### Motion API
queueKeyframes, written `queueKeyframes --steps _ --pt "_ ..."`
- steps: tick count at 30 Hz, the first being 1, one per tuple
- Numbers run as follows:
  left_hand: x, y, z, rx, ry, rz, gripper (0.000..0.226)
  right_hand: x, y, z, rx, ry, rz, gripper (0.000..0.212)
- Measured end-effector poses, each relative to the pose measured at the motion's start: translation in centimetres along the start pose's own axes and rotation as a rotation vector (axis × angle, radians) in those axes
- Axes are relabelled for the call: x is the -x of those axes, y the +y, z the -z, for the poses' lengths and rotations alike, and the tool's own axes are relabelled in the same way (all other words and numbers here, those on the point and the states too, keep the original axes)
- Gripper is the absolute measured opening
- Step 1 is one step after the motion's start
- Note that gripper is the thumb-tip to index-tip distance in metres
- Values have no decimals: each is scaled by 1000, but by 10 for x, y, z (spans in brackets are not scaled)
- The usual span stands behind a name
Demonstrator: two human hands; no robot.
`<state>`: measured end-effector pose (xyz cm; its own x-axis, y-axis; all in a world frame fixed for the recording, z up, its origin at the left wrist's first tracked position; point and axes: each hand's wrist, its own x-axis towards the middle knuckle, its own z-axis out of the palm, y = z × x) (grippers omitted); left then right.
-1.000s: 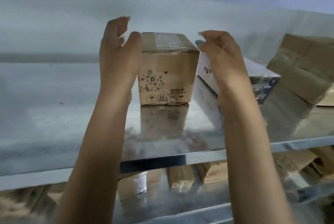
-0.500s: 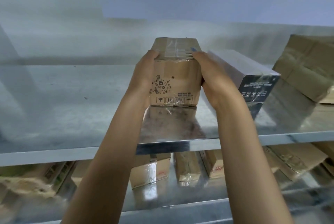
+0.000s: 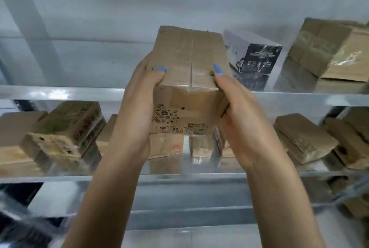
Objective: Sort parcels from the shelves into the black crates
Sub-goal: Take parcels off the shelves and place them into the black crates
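Though shelved before, the box point(image 3: 189, 57) now hangs gripped between both hands point(image 3: 135, 107) point(image 3: 245, 119).

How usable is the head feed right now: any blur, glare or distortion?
Head view: the cardboard box between the left hand and right hand is fairly sharp, its printed icons readable; motion blur smears the edges, worst on the brown parcels at far right; light is soft, with mild sheen on the metal shelf edge; the wide lens tilts the left upright.
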<state>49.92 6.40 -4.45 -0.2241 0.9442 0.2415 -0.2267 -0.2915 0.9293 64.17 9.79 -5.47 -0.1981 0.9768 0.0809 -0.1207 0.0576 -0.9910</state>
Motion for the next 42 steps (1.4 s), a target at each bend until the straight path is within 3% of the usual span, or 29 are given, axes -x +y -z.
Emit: queueKeyframes --steps 1,2,5,8,10,14,19,22,27,32,36,39,42 --pt "18 -4 2 2 19 -16 33 20 7 0 40 10 2 92" --pt "34 -10 5 -2 36 -29 35 38 14 1 54 -1 14 86" --pt "78 -32 13 -25 65 1 54 86 36 7 30 -46 23 37" --pt "113 -56 21 -43 61 86 64 114 62 14 21 -46 -38 54" --pt "133 -72 28 -51 38 151 67 129 79 18 1 -31 -48 50" --pt "163 -93 35 -64 37 309 70 156 120 25 36 -36 -41 67" --pt "172 -114 39 -106 124 468 41 175 150 33 -5 -74 -9 71" --pt "175 -122 34 -170 107 409 44 177 153 35 -33 -75 0 72" --pt "180 -127 28 -283 62 308 75 164 142 42 -282 8 -107 60" --pt "183 -138 22 -387 -45 160 53 145 127 49 -365 183 -355 58" --pt "189 -147 16 -205 -67 225 73 140 131 55 -303 194 -351 55" --pt "186 -141 13 -88 -19 288 55 142 139 56 -283 129 -295 54" --pt "170 -134 12 -38 -10 235 93 147 147 58 -304 74 -248 55"
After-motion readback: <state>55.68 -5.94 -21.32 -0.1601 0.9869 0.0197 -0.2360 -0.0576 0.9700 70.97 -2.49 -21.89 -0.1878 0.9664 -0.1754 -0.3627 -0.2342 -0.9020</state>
